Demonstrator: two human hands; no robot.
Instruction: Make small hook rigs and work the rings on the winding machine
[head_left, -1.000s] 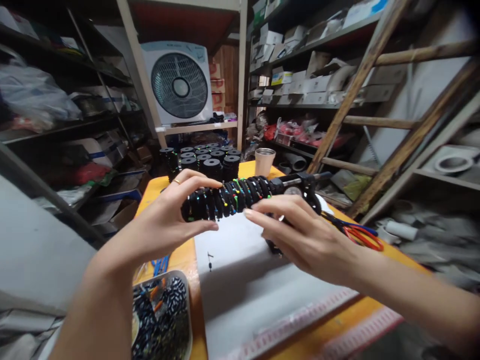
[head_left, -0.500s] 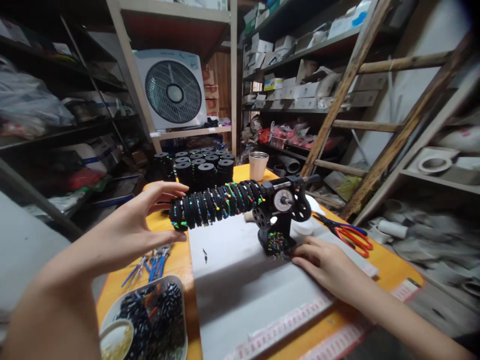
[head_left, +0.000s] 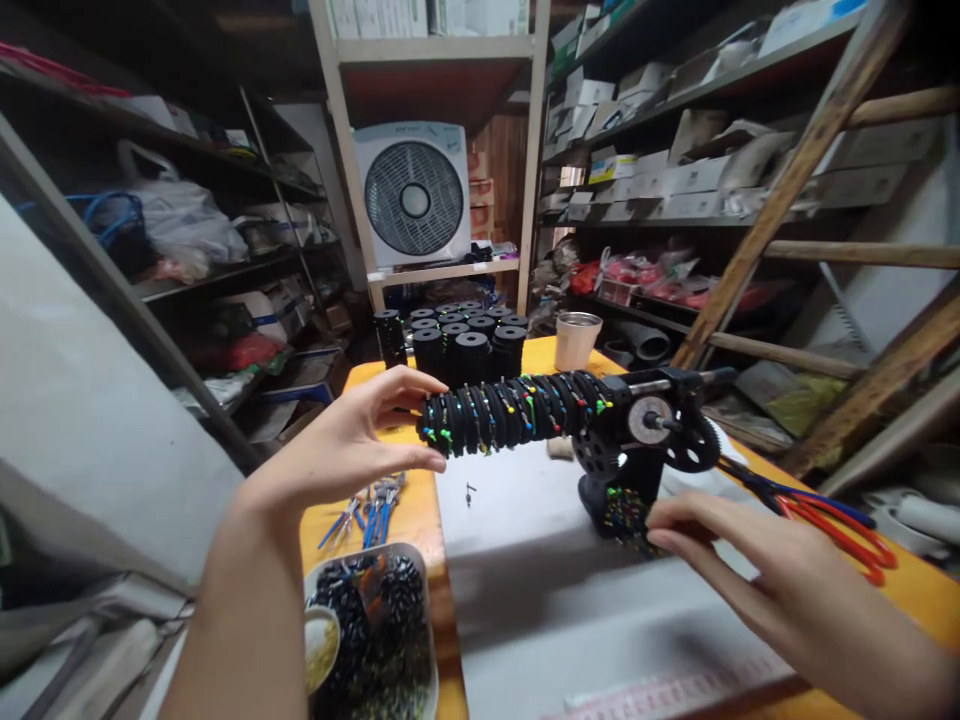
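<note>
A long black ridged roll (head_left: pixel 502 415), studded with small bead-tipped pieces in green, yellow, red and blue, lies sideways on the shaft of a black geared winding device (head_left: pixel 649 420). My left hand (head_left: pixel 375 420) is closed on the roll's free left end, fingers above and thumb below. Below the gears is a heap of small multicoloured beaded pieces (head_left: pixel 624 512) at the foot of the device. My right hand (head_left: pixel 742 550) is at that heap's right edge, thumb and forefinger pinched together. Whatever is between those fingertips is too small to make out.
On the white board (head_left: pixel 517 640) lie small dark bits (head_left: pixel 470 494). Blue-handled tools (head_left: pixel 379 510) and a tray of dark pieces (head_left: pixel 433 640) are at left, red-handled pliers (head_left: pixel 840 530) at right. Behind stand black rolls (head_left: pixel 471 345), a cup (head_left: pixel 576 342) and a box fan (head_left: pixel 412 200).
The view has turned left, so everything appears further right. My right hand has lifted slightly and come nearer the camera, its fingertips still at the heap. My left hand keeps hold of the roll's end.
</note>
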